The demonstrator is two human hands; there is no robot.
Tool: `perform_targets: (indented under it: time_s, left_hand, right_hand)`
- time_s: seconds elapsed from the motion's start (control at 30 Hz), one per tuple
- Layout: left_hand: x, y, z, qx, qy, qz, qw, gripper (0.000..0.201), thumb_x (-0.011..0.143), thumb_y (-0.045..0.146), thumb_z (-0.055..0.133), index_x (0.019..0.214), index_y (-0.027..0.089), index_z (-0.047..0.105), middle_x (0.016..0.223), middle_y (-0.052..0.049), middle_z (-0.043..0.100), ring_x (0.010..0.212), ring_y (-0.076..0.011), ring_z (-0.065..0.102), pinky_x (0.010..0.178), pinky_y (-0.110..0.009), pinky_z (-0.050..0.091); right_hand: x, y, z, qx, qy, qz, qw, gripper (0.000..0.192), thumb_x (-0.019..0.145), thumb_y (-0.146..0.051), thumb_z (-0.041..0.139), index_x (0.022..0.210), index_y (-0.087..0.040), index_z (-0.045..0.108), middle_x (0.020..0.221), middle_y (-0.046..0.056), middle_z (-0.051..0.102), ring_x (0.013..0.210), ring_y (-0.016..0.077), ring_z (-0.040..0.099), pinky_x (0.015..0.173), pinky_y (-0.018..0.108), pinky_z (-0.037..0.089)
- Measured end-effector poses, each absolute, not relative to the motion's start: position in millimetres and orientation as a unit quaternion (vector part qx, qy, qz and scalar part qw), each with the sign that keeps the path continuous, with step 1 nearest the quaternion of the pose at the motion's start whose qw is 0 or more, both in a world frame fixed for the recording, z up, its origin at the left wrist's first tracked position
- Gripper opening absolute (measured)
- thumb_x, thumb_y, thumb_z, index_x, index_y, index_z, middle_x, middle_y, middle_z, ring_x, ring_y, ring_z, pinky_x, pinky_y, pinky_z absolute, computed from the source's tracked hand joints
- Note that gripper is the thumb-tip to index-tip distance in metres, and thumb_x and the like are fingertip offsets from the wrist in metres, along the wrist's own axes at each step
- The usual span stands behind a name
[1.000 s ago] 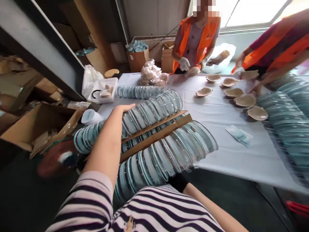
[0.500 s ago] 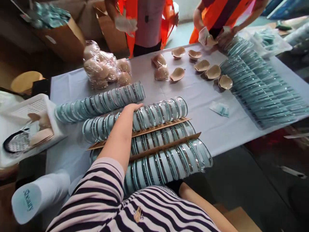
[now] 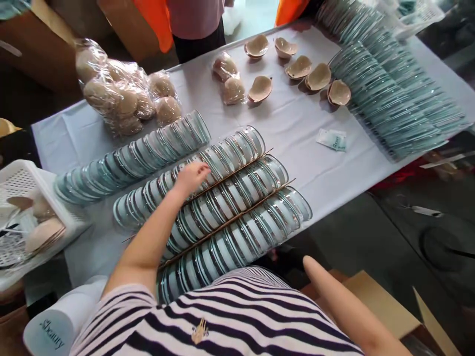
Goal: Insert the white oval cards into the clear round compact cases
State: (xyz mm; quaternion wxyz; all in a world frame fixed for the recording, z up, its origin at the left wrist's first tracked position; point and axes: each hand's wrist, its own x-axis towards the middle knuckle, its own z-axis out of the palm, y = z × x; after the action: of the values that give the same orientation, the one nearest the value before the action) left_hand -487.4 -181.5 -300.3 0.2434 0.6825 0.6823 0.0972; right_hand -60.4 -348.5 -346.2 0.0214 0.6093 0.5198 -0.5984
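On the far left a white basket [image 3: 27,180] sits at the counter's edge with tan pads in it, and a white cylinder [image 3: 55,329] pokes up beside my striped sleeve. Next come the rows of round clear cases [image 3: 208,207]. A second ago I carried the stacked rows against my chest; now they lie flat on the counter [image 3: 297,138], three rows parted by cardboard strips [image 3: 237,217], with a fourth loose row just beyond them. So I judge the load is set down.

My left hand [image 3: 192,176] has slid off the far side of the top row and now rests on it, fingers loosely curled and gripping nothing. My right hand is out of view; only the forearm [image 3: 345,306] shows past the near edge, so I cannot tell how it is set.

Beyond the rows a bag of tan cups [image 3: 118,96] crowds the counter. Further right lie loose tan cups [image 3: 260,89], a small packet [image 3: 332,139] and a long spread of more cases [image 3: 389,99]. Two co-workers in orange vests stand at the far side.
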Motion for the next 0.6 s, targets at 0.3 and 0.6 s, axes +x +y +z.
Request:
perform_targets:
  time_s: [0.3,0.6]
  left_hand:
    - [-378.3,-345.0,-333.0,0.725,0.642,-0.042,0.245,0.023,0.091,0.026,0.053,0.105,0.022,0.071,0.099,-0.011,0.072,0.097,-0.027,0.066,0.086,-0.045,0.044]
    - [-364.6,-345.9,-263.5,0.654,0.755,0.033,0.04,0.02,0.088,0.027,0.057,0.089,0.017,0.074,0.112,-0.013,0.07,0.111,-0.0278,0.062,0.083,-0.041,0.049]
  right_hand:
    - [-80.5,-161.1,-276.7,0.438,0.721,-0.534,-0.057,0.037,0.082,-0.048,0.06,0.1,-0.018,0.074,0.099,0.01,0.074,0.093,0.0219,0.069,0.087,0.034,0.052]
    - [-257.7,-77.2,-313.8,0.215,0.946,-0.222,0.097,0.034,0.082,-0.036,0.048,0.093,-0.024,0.078,0.094,0.022,0.074,0.079,0.0294,0.072,0.07,0.041,0.05]
